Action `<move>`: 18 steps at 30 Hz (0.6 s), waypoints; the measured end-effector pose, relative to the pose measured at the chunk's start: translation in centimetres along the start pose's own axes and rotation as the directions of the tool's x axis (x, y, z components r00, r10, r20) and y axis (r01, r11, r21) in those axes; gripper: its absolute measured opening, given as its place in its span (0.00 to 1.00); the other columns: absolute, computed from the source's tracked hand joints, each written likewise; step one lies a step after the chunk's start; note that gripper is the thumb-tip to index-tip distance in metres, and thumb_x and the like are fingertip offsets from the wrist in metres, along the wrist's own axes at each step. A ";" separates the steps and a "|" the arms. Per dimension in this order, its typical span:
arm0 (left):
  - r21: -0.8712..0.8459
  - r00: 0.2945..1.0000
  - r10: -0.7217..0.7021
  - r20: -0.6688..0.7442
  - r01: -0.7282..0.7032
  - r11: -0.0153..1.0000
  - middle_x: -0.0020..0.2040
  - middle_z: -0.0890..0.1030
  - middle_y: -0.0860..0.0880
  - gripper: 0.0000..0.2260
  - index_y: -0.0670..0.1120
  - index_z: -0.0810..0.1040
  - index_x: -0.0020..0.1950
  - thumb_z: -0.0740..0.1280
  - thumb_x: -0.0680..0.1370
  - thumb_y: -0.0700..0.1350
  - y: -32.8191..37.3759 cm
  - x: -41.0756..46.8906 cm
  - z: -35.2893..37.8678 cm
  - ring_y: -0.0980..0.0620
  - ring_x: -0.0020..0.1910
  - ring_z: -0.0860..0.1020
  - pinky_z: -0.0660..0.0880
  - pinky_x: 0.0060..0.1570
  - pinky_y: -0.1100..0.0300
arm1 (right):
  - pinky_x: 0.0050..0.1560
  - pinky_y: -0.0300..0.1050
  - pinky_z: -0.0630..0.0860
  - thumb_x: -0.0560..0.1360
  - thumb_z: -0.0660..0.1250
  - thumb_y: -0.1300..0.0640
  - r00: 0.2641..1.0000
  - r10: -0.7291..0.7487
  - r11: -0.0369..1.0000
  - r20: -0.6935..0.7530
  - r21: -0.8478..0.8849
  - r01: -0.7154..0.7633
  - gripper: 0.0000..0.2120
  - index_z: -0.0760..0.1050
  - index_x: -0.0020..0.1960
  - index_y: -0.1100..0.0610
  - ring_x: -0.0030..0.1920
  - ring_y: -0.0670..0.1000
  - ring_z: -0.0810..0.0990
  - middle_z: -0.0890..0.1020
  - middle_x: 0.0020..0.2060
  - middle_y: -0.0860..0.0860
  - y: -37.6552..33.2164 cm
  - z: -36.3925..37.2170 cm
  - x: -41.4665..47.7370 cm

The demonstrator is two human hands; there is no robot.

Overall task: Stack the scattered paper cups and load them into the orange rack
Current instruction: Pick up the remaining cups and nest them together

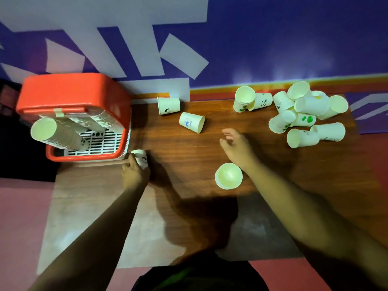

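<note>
The orange rack (69, 91) stands at the table's left end with long stacks of paper cups (58, 133) leaning in it. My left hand (135, 174) grips a paper cup (141, 157) lying beside the rack's front right corner. My right hand (236, 145) hovers over the table's middle, fingers spread, holding nothing. An upright cup (228, 175) stands just left of my right wrist. Two cups (192, 122) lie on their sides further back, one of them (168, 105) near the wall. A pile of several cups (304, 111) lies at the right end.
The wooden table (178, 185) runs along a blue and white wall (273, 38). Its left edge ends under the rack, with dark floor beyond. A short stack of cups (244, 99) lies by the wall, left of the pile.
</note>
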State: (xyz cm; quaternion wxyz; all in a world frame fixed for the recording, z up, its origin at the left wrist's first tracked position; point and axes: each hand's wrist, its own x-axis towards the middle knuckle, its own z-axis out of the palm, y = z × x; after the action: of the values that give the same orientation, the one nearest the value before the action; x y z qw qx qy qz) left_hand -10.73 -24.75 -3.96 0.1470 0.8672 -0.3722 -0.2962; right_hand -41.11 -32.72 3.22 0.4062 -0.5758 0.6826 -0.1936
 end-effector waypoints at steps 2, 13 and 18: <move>-0.020 0.997 0.054 0.046 -0.054 0.998 0.64 0.73 0.31 0.29 0.46 0.62 0.76 0.69 0.77 0.45 -0.4 -0.1 -0.1 0.28 0.62 0.73 0.71 0.62 0.42 | 0.61 0.49 0.75 0.77 0.67 0.54 1.000 0.001 0.995 0.010 -0.097 0.000 0.20 0.71 0.68 0.53 0.64 0.52 0.75 0.76 0.65 0.53 -0.9 0.9 1.8; -0.372 0.980 0.108 0.167 -0.039 0.927 0.52 0.77 0.48 0.22 0.45 0.65 0.61 0.74 0.75 0.42 1.2 -2.5 -2.2 0.54 0.45 0.79 0.72 0.33 0.70 | 0.65 0.55 0.72 0.72 0.71 0.43 0.987 0.017 0.865 0.162 -0.498 0.067 0.38 0.60 0.75 0.56 0.70 0.59 0.68 0.67 0.72 0.56 -4.0 7.5 11.3; -0.534 0.978 0.137 0.157 -0.033 0.845 0.53 0.81 0.53 0.15 0.50 0.70 0.59 0.73 0.77 0.44 1.6 -2.8 -3.0 0.56 0.49 0.82 0.77 0.43 0.62 | 0.59 0.52 0.74 0.73 0.71 0.46 0.977 0.014 0.852 0.211 -0.514 0.098 0.29 0.68 0.68 0.58 0.63 0.58 0.75 0.75 0.65 0.58 -2.8 9.2 11.7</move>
State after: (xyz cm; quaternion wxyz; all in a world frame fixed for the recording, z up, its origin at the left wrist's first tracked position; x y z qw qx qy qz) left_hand -11.32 -23.66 0.28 0.3567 0.7438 -0.3270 -0.4611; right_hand -32.28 -42.66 -4.10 0.2995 -0.6961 0.6505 0.0507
